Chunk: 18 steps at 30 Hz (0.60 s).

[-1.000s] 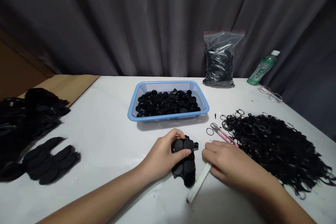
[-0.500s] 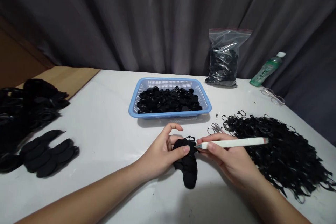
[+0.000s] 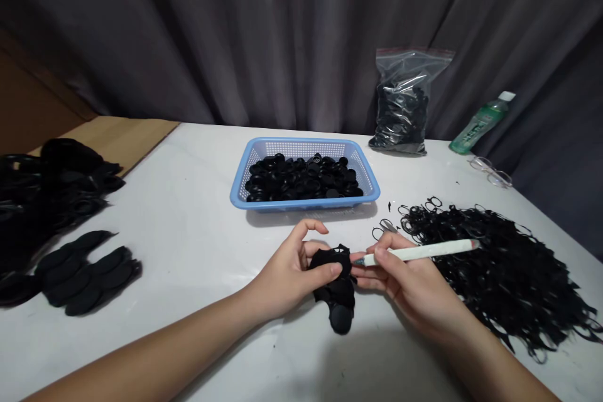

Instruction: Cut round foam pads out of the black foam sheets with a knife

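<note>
Between thumb and fingers, my left hand (image 3: 301, 267) pinches a cluster of joined black round pieces (image 3: 340, 292), whose lower end hangs toward the table's front. My right hand (image 3: 400, 273) holds a white pen-like tool (image 3: 424, 251) with a dark tip, which points left at the cluster's right edge. Fingertips of that hand are close beside the black pieces; whether they touch is hard to tell. Behind both hands stands a blue basket (image 3: 306, 205) with many round black pieces in it.
A heap of thin black scraps (image 3: 504, 270) lies right, with small scissors (image 3: 388, 225) partly visible beside it. Black pieces (image 3: 89, 273) are piled left, near cardboard (image 3: 136, 138). A filled clear bag (image 3: 402, 107), a green bottle (image 3: 480, 124) and glasses (image 3: 490, 173) stand or lie at back right.
The tool's tip has drawn slightly off the black pieces, and its rear end has tilted up a little. My right fingers have shifted at the cluster's edge; my left hand keeps its hold.
</note>
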### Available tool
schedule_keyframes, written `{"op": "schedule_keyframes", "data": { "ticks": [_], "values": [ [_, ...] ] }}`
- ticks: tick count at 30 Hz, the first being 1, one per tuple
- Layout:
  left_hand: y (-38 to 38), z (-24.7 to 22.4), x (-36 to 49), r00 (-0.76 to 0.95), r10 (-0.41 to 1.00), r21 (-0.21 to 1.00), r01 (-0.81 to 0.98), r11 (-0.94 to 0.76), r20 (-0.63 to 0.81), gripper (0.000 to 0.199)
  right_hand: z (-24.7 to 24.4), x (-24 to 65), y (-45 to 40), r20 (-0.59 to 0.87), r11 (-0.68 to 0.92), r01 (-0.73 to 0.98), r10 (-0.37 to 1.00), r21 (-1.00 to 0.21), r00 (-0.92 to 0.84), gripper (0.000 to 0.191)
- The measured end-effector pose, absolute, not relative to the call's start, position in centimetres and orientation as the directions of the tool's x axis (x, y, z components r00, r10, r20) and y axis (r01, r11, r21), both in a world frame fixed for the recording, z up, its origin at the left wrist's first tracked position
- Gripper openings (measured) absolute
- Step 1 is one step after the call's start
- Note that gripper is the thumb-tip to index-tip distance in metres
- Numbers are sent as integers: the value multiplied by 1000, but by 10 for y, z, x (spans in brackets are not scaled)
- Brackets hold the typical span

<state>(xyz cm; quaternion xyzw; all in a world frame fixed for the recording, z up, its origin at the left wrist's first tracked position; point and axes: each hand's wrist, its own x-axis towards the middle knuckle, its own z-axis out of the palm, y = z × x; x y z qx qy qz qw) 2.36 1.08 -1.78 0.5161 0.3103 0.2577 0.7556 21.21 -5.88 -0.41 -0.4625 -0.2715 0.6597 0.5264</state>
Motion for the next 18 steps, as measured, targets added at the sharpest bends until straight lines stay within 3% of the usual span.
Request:
{"op": "schedule_keyframes", "data": {
  "ticks": [9,13,18],
  "values": [
    [10,-18,24,667,716,938,-74,339,-206,46,-9,215,-57,-259,-247,-238,966,-939,20,30],
    [6,-15,25,656,724,943,-55,327,-213,42,-3,212,-63,-88,-93,76,993,-993,79,21],
    [6,-12,26,666,720,946,-65,319,-197,38,-2,208,-70,50,18,401,996,-916,69,14]
  ]
}}
